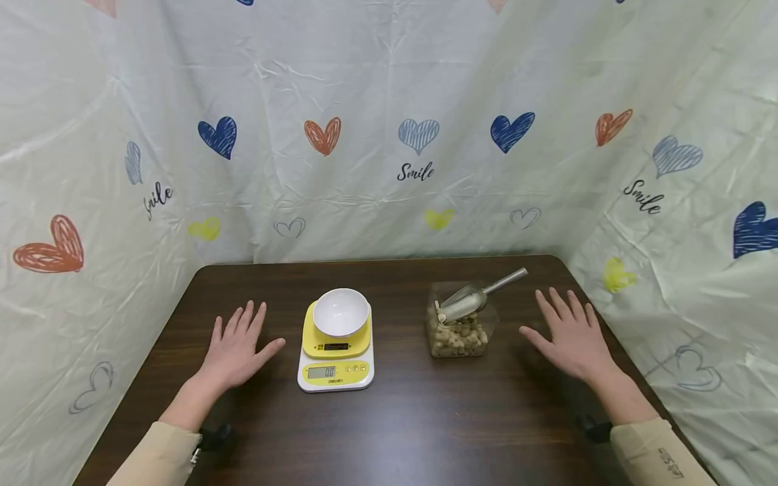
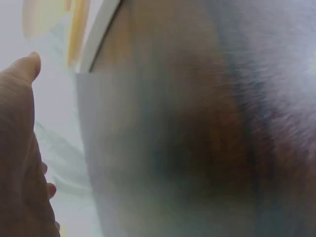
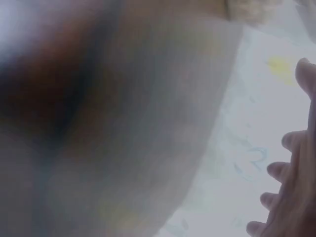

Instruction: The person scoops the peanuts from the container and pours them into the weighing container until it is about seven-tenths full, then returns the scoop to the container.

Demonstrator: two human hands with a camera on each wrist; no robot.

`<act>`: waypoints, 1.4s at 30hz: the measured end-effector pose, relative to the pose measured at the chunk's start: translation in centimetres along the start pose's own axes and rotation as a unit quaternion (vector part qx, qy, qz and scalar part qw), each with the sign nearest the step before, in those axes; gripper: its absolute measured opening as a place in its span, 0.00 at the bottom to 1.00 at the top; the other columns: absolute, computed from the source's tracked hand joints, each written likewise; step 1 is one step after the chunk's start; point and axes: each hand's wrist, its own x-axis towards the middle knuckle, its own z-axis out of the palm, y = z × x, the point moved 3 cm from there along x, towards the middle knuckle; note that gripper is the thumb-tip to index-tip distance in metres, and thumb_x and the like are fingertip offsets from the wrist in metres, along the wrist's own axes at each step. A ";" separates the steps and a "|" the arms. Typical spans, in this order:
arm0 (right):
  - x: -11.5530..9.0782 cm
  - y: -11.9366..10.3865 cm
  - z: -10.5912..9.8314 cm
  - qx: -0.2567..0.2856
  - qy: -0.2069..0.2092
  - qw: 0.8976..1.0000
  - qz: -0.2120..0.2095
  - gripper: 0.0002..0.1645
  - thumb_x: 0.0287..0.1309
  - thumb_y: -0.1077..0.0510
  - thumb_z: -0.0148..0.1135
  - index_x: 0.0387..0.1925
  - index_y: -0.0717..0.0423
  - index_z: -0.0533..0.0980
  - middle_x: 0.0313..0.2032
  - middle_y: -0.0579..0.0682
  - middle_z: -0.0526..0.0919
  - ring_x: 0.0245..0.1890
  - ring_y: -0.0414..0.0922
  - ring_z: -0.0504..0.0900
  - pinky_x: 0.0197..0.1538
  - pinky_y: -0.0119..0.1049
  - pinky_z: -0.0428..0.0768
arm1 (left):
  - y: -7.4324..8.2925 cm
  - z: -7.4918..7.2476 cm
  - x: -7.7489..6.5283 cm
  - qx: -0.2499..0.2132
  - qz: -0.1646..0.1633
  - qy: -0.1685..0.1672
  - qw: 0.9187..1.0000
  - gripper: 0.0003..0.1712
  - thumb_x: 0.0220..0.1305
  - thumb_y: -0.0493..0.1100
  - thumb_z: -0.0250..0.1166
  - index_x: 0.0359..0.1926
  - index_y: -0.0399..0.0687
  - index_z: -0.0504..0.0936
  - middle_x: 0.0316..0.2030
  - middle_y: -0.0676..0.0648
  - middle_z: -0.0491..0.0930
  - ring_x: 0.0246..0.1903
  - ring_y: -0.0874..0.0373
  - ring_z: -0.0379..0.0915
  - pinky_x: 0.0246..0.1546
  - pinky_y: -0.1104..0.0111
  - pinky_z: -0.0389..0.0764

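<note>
In the head view my left hand [image 1: 236, 351] is spread palm down at the left of the table, fingers straight, holding nothing. Nearest to it is a yellow and white kitchen scale [image 1: 335, 387] whose display reads 0.0. On the scale's platform sits a white bowl [image 1: 342, 312]. My right hand [image 1: 571, 337] is likewise spread with straight fingers at the right, touching no object. Left of it stands a clear square container [image 1: 433, 331] of small tan pieces [image 1: 460, 339]. A metal scoop [image 1: 471, 302] lies in the container, its handle sticking out up and to the right.
The dark brown wooden table [image 1: 401, 432] has rounded far corners. White curtains [image 1: 365, 196] printed with hearts and "Smile" hang behind it and along both sides. In the left wrist view, the scale's edge [image 2: 98, 34] shows near the thumb. Both wrist views are blurred.
</note>
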 end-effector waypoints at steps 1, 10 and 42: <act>0.2 0.0 -0.4 0.006 0.004 1.000 0.000 0.55 0.70 0.29 0.53 0.82 0.53 0.46 0.78 0.68 0.49 0.77 0.68 0.35 0.71 0.70 0.32 | 0.1 -0.4 0.0 -0.002 0.003 -0.001 1.000 0.58 0.69 0.77 0.50 0.82 0.44 0.44 0.79 0.32 0.43 0.76 0.30 0.37 0.68 0.32 0.31; 2.4 -0.9 -5.0 0.061 0.080 0.995 -0.027 0.45 0.77 0.43 0.53 0.80 0.61 0.50 0.75 0.70 0.54 0.74 0.73 0.45 0.69 0.72 0.44 | 3.8 -4.3 1.2 -0.037 0.057 0.004 0.998 0.61 0.67 0.78 0.51 0.83 0.47 0.38 0.80 0.36 0.41 0.78 0.35 0.35 0.71 0.36 0.34; 8.4 -9.5 -7.7 0.000 -0.097 0.985 -0.143 0.31 0.75 0.50 0.59 0.72 0.59 0.69 0.71 0.65 0.66 0.71 0.66 0.59 0.67 0.64 0.62 | 25.3 -0.7 6.4 -0.300 0.175 -0.128 0.929 0.70 0.57 0.68 0.72 0.83 0.56 0.33 0.81 0.49 0.38 0.79 0.53 0.35 0.74 0.51 0.51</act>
